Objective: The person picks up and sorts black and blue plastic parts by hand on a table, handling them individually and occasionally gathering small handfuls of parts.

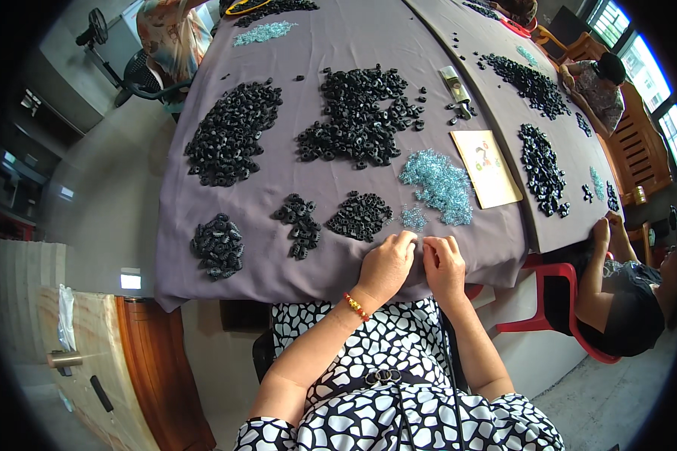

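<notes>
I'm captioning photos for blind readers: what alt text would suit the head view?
A person's left hand and right hand are close together at the near edge of a cloth-covered table, near loose pale blue pieces and several heaps of small black parts. Other people sit at the right.

Shiny light-blue bits [437, 188] lie loose in one big heap and one little heap, to the right of piled small black parts [359, 216].

Matt, creased cloth [184, 214] over the surface [496, 248], plastic-looking black pieces [361, 113]
The black pieces have a dull sheen; clear bluish pieces [437, 186] glint. The booklet [492, 184] looks like smooth paper; right, a glossy plastic chair [539, 301] and wooden bench [643, 161].
</notes>
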Available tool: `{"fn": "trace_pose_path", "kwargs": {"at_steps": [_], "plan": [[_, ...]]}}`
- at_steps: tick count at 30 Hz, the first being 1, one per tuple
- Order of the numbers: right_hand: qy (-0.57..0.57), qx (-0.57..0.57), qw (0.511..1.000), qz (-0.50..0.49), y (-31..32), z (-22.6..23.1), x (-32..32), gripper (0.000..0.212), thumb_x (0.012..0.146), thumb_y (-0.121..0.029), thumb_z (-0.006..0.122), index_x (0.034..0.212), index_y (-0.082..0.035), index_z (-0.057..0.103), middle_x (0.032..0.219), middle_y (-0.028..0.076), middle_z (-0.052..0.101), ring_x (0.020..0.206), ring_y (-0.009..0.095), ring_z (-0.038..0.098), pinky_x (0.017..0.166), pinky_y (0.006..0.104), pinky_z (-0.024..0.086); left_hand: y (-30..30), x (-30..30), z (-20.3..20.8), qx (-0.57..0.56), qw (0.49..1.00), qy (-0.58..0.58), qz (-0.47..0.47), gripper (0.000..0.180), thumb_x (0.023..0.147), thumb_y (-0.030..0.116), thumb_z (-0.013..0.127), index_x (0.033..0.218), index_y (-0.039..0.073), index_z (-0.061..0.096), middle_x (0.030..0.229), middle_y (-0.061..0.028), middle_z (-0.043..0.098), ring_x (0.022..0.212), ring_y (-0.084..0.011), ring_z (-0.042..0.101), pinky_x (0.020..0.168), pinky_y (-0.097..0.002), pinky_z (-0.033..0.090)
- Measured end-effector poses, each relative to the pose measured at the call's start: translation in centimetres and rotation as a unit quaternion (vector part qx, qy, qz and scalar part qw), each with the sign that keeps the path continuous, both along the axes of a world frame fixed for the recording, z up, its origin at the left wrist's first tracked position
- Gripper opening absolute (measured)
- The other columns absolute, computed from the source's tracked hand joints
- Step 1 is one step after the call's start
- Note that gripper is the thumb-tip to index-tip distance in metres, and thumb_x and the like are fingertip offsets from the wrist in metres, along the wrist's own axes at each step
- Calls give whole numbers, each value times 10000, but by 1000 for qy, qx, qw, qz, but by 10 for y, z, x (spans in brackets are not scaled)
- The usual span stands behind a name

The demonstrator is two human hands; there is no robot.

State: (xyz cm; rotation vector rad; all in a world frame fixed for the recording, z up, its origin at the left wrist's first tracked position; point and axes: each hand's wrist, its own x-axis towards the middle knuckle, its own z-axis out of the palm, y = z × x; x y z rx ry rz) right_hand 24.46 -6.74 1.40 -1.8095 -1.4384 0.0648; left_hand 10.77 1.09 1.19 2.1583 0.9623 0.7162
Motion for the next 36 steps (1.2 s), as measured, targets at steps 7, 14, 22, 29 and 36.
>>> {"fn": "trace_pose_path", "kwargs": {"at_steps": [7, 14, 22, 29, 36], "plan": [[-49, -25, 998, -4, -1, 2, -3, 195, 901, -36, 681, 1090, -46, 635, 941, 120, 638, 714, 297, 671, 635, 379, 556, -1, 4, 0, 29, 999, 11, 14, 200, 971, 165, 623, 1168, 130, 606, 908, -132, 703, 759, -360, 701, 653, -451, 583], [-11, 6, 1000, -14, -1, -8, 3, 282, 910, -53, 679, 1190, -67, 647, 959, 124, 639, 720, 308, 672, 635, 404, 554, -5, 0, -1, 43, 998, -26, 29, 272, 971, 165, 628, 1224, 70, 594, 931, -143, 709, 768, -362, 703, 659, -434, 582], [-93, -81, 992, -4, -1, 6, -2, 191, 930, -83, 665, 1115, -70, 619, 957, 127, 629, 726, 339, 665, 633, 420, 544, -10, -43, 21, -200, 970, -137, 8, 209, 977, 171, 682, 1107, 9, 662, 960, -100, 693, 731, -149, 675, 624, -285, 543], [-30, -64, 997, 13, 4, -3, 5, 220, 923, -75, 675, 1116, -59, 571, 965, 138, 629, 771, 378, 664, 661, 446, 539, -6, -76, 9, -351, 900, -253, 48, 275, 1010, 265, 668, 1118, 12, 659, 937, -13, 685, 806, -73, 665, 662, -202, 536], [0, -63, 998, 30, 15, 11, 4, 126, 935, -76, 669, 1033, -45, 596, 976, 144, 639, 870, 379, 663, 753, 441, 538, -2, -82, 1, -363, 891, -263, 69, 285, 1012, 304, 659, 1061, 23, 654, 886, -5, 682, 753, -80, 671, 619, -216, 546]]}}
